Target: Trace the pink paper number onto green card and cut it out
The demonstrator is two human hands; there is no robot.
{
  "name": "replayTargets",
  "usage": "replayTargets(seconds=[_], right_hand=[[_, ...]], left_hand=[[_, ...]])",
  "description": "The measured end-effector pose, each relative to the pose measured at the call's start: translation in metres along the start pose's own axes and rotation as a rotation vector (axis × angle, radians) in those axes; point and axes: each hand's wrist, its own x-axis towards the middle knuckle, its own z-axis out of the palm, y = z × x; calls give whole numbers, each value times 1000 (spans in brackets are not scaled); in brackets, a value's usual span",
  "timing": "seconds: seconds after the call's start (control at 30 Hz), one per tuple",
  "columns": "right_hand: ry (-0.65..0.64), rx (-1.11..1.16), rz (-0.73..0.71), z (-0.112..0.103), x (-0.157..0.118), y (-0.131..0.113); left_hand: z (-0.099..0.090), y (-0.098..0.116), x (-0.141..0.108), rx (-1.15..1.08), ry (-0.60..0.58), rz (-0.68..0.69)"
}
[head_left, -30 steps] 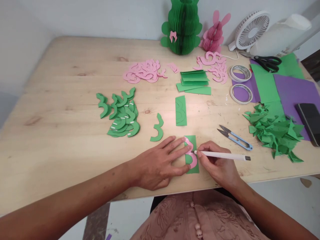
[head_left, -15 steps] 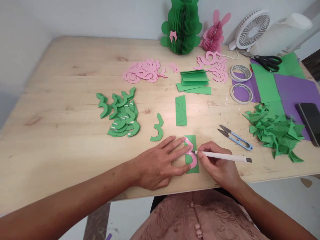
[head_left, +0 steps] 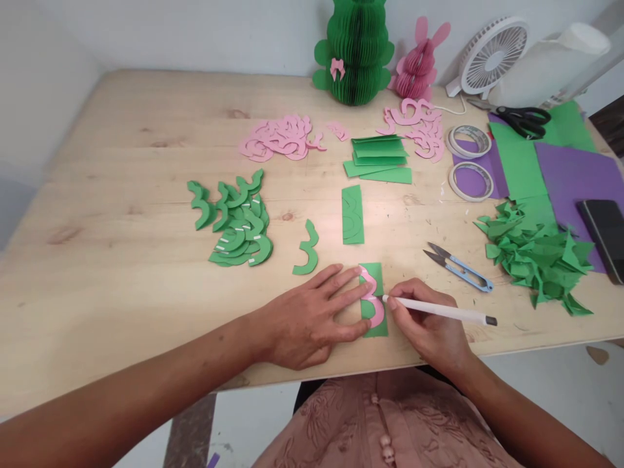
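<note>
My left hand (head_left: 316, 318) lies flat with fingers spread, its fingertips pressing a pink curved paper cutout (head_left: 376, 313) onto a green paper strip (head_left: 371, 330) near the table's front edge. In my right hand (head_left: 431, 322) is a white pen (head_left: 443, 309), its tip at the cutout's right edge, by the notch between the two curves. Beyond the strip lies another green strip (head_left: 352, 214) with a curved outline drawn on it. A single green curved cutout (head_left: 307, 250) sits just past my left fingers, and a pile of green cutouts (head_left: 241, 227) lies farther left.
Blue thread snips (head_left: 458, 268) and a heap of green scraps (head_left: 541, 260) lie to the right. Tape rolls (head_left: 470, 181), black scissors (head_left: 524, 120), a phone (head_left: 604, 237) and a fan (head_left: 492, 58) stand or lie beyond. Pink cutouts (head_left: 277, 138) and honeycomb paper figures (head_left: 358, 52) are at the back.
My right hand and the pen have shifted slightly to the right along the cutout's edge. My left hand stays in place on the cutout.
</note>
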Motion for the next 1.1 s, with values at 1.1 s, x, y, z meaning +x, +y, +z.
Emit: replayTargets(seconds=[1.1], right_hand=[[83,-157,-81,0,-16,-1]], left_hand=[[-2,0,0,23,29,9]])
